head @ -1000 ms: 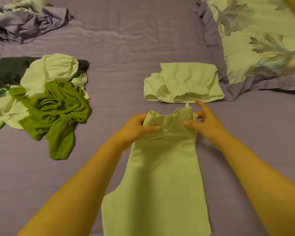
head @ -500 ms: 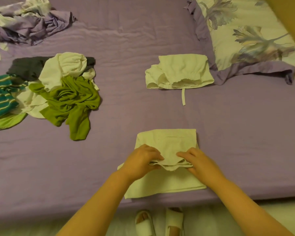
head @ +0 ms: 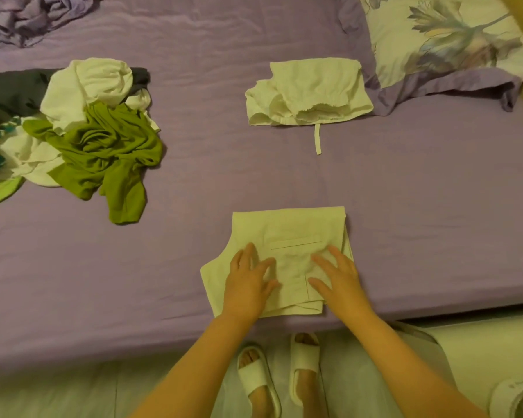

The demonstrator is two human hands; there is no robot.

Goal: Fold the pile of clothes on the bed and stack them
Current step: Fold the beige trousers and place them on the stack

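Note:
A pale cream garment (head: 287, 233), folded into a rough square, lies near the front edge of the purple bed (head: 420, 224). My left hand (head: 248, 279) presses flat on its left half, fingers spread. On its right half my right hand (head: 337, 279) lies flat too, fingers straight. Farther back sits another folded cream garment (head: 311, 92) with a drawstring trailing toward me. An unfolded pile (head: 82, 134) of green, white, dark and striped clothes lies at the left.
A floral pillow (head: 441, 40) fills the back right corner. Crumpled purple bedding (head: 27, 16) lies at the back left. Below the bed edge my feet in white slippers (head: 284, 375) stand on a pale floor.
The top of the garment was brought down toward me and folded over. Both hands have let go of the fold and now lie flat on the cloth.

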